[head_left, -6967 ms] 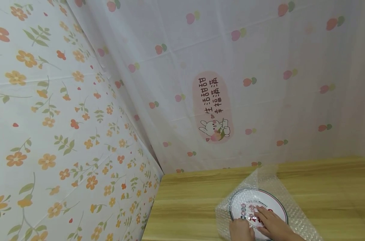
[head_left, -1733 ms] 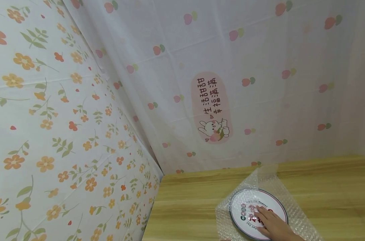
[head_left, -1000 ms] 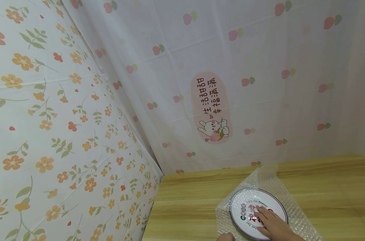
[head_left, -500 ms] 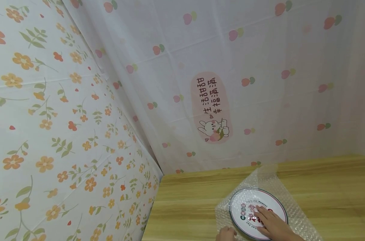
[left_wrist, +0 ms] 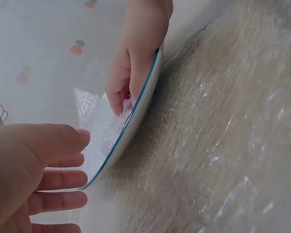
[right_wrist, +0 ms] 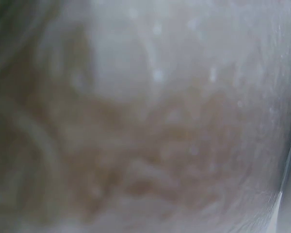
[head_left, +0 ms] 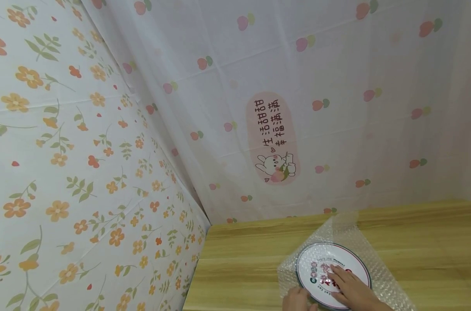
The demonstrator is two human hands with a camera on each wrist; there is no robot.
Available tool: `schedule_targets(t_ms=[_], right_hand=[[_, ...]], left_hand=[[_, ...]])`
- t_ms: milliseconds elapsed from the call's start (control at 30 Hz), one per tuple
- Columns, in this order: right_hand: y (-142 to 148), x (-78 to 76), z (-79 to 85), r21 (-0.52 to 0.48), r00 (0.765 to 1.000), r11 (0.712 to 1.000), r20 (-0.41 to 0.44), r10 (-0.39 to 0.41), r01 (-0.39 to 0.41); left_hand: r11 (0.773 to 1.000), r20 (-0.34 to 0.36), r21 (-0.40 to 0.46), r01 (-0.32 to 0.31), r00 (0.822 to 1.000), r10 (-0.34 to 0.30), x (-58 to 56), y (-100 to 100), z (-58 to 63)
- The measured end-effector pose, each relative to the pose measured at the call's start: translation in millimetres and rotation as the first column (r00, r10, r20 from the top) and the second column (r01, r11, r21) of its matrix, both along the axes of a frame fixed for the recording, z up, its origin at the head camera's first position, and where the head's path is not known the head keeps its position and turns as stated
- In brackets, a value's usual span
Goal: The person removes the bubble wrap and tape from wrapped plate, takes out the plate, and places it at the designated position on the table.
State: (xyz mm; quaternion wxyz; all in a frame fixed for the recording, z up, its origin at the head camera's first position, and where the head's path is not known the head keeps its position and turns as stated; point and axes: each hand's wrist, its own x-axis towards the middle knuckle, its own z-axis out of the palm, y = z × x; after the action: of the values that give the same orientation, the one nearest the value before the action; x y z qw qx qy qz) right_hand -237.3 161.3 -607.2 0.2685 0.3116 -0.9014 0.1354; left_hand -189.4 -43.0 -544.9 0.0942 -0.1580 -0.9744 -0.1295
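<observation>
A round white plate (head_left: 349, 258) with a dark rim and coloured lettering lies on a sheet of bubble wrap (head_left: 287, 276) in the head view. My right hand (head_left: 352, 287) rests on the plate's face, fingers spread across the lettering. The left wrist view shows the same right hand (left_wrist: 140, 53) reaching over the blue-edged plate (left_wrist: 121, 138). My left hand (head_left: 295, 299) is at the plate's lower left edge. Its fingers (left_wrist: 63, 179) are extended with nothing gripped, close by the rim. In the right wrist view, blurred bubble wrap (right_wrist: 184, 126) covers most of the picture.
The wood-grain table (head_left: 239, 263) extends to both sides of the bubble wrap. Behind it hangs a pale curtain (head_left: 336, 142) with fruit prints and a rabbit picture. A floral curtain (head_left: 80, 151) borders the left side.
My left hand left the plate's lower edge, almost dropped out of view, then came back up and right to the plate's edge. The right hand and plate stay put.
</observation>
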Motion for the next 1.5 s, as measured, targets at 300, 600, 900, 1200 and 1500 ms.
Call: schedule_targets(t_ms=[300,600,900,1200,1500], right_hand=[[0,-0.2,-1.2,0.001,1.000,1.000,-0.011,0.001,-0.001],[1,-1.4,-2.0,0.007,0.999,1.000,-0.045,0.012,-0.012],[0,-1.0,-0.6,0.009,1.000,1.000,-0.009,-0.002,0.002],[2,-4.1,-6.9,-0.010,0.996,1.000,-0.084,0.008,-0.008],[2,-4.3,-7.8,-0.010,0.996,1.000,-0.091,0.007,-0.008]], left_hand=[[0.998,-0.081,-0.067,0.016,0.996,-0.022,-1.3,5,1.4],[0.994,-0.305,-0.098,0.047,0.949,-0.075,-8.3,6,-8.5],[0.992,-0.389,-0.110,0.061,0.916,-0.099,-14.8,7,-15.4],[0.988,-0.468,-0.122,0.100,0.872,-0.146,-20.2,10,-16.0],[0.989,-0.336,-0.131,0.067,0.936,-0.108,-17.9,14,-6.9]])
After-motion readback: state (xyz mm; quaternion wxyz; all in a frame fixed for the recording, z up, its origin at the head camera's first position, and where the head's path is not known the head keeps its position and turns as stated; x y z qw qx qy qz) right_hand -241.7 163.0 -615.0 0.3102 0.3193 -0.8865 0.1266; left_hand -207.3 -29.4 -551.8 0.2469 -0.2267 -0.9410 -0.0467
